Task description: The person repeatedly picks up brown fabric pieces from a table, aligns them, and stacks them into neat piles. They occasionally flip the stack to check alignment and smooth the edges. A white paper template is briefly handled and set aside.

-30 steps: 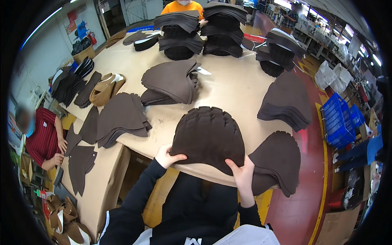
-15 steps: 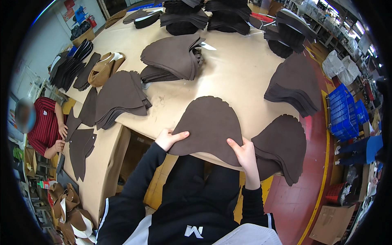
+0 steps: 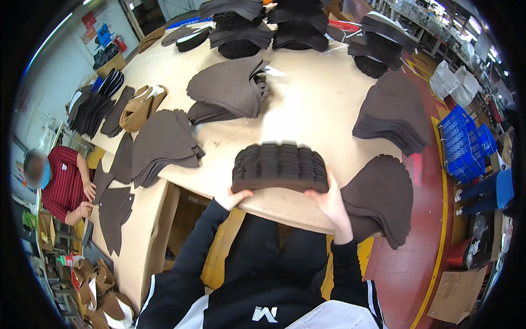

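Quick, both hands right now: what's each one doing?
Left hand: closed on the left end of the stack of dark brown cut pieces.
Right hand: closed on the stack's right end.

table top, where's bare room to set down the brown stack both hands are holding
The widest bare patch of the table lies beyond the held stack, between the centre pile and the right-hand pile. A narrower strip lies left of the stack, beside the left pile. The far edge, crowded with dark stacks, offers none.

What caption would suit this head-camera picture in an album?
Both hands lift a stack of brown scalloped pieces on edge above the tan table.
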Demonstrator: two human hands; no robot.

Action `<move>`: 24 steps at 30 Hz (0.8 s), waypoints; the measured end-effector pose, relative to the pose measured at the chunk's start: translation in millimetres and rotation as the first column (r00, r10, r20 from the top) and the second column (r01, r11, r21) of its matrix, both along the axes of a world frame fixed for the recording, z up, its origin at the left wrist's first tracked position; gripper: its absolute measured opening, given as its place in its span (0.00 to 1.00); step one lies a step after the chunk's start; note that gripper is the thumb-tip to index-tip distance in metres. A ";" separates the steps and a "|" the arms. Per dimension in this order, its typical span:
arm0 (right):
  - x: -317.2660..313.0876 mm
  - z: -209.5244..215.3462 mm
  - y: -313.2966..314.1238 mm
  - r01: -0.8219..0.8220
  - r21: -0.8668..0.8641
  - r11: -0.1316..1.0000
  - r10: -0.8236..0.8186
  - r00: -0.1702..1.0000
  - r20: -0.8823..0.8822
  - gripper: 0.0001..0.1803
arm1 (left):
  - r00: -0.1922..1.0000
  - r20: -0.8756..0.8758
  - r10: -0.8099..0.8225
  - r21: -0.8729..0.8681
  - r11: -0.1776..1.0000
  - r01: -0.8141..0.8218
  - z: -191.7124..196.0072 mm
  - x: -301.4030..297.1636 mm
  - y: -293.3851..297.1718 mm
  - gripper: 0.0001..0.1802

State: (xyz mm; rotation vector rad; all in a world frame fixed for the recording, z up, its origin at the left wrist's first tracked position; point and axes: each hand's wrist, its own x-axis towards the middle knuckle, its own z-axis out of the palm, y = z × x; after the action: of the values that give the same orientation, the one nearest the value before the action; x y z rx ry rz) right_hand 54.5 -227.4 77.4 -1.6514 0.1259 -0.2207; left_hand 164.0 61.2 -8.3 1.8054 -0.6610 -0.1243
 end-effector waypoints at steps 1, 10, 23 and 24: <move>-0.6 -4.0 1.7 -0.013 -0.040 0.999 0.016 0.997 0.073 0.49 | 0.979 -0.203 -0.029 -0.004 1.000 0.029 -5.0 2.2 0.8 0.44; 15.5 2.7 7.7 0.079 0.015 0.997 -0.080 0.995 0.063 0.27 | 0.962 -0.130 -0.239 -0.080 0.970 0.230 26.3 11.8 10.1 0.34; 14.5 1.2 -23.6 -0.151 0.276 0.949 0.168 0.985 -0.040 0.18 | 0.113 -0.476 -0.872 -0.772 0.476 0.421 -3.8 -44.3 -26.1 0.59; 14.2 2.6 -23.8 -0.154 0.282 0.947 0.172 0.984 -0.037 0.18 | 0.131 -0.489 -0.862 -0.765 0.497 0.409 3.3 -51.3 -35.0 0.57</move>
State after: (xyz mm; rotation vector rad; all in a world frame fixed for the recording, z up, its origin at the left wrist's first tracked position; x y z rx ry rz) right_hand 68.7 -251.2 80.0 -1.3792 0.0624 -0.0237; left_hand 112.7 26.2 -5.1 0.5932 -0.6189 -1.3375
